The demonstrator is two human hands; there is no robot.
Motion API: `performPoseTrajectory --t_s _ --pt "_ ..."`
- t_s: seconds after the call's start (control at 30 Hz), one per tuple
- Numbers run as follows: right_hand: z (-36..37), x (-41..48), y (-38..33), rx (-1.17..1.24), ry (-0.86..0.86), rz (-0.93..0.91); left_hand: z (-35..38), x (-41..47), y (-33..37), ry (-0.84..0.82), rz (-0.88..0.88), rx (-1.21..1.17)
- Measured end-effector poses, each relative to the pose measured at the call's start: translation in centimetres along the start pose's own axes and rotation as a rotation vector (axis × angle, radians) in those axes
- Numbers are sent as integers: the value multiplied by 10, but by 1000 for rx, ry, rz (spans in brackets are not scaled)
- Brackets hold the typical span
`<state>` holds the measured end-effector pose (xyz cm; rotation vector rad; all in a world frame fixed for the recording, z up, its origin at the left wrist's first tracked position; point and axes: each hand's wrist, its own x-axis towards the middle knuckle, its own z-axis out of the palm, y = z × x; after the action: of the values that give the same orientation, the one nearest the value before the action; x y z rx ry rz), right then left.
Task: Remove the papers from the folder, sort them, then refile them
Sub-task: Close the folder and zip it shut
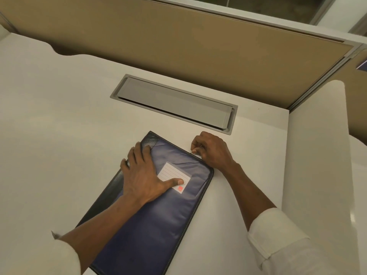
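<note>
A white desk (59, 116) fills the left of the view. At its near edge a rolled white left sleeve (39, 257) shows, with the bare forearm reaching up and to the right. The left hand (143, 175) lies flat on the folder (158, 225) with its fingers straight and spread and its thumb stretched out to the right; it presses down and grips nothing.

The folder is a dark blue zip case with a black spine along its left side. It lies closed on the desk, slanted, with its far end toward the left hand. On its cover is 1 lined white label (172, 171) with a small red square (180, 188) in the near corner. The left thumb rests on this label.

Beyond the folder, a grey hatch (174, 102) is set in the desktop.

At the folder's right edge the right hand (213, 150) has its fingers curled, and thumb and forefinger seem to pinch the small zip pull (192, 152), though it is too tiny to be sure. The right sleeve (278, 239) is rolled too. A tan partition (178, 46) stands behind the desk.
</note>
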<state>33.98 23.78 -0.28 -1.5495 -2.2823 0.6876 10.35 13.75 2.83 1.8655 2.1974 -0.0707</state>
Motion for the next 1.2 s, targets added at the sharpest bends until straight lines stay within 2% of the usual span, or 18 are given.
performPoseTrajectory --t_s 0.5,1.2 --pt "18 54 -31 -58 -16 -105 2 1 -2 -40 -14 27" --pt "46 107 -63 -62 21 -135 13 7 -8 -100 5 45"
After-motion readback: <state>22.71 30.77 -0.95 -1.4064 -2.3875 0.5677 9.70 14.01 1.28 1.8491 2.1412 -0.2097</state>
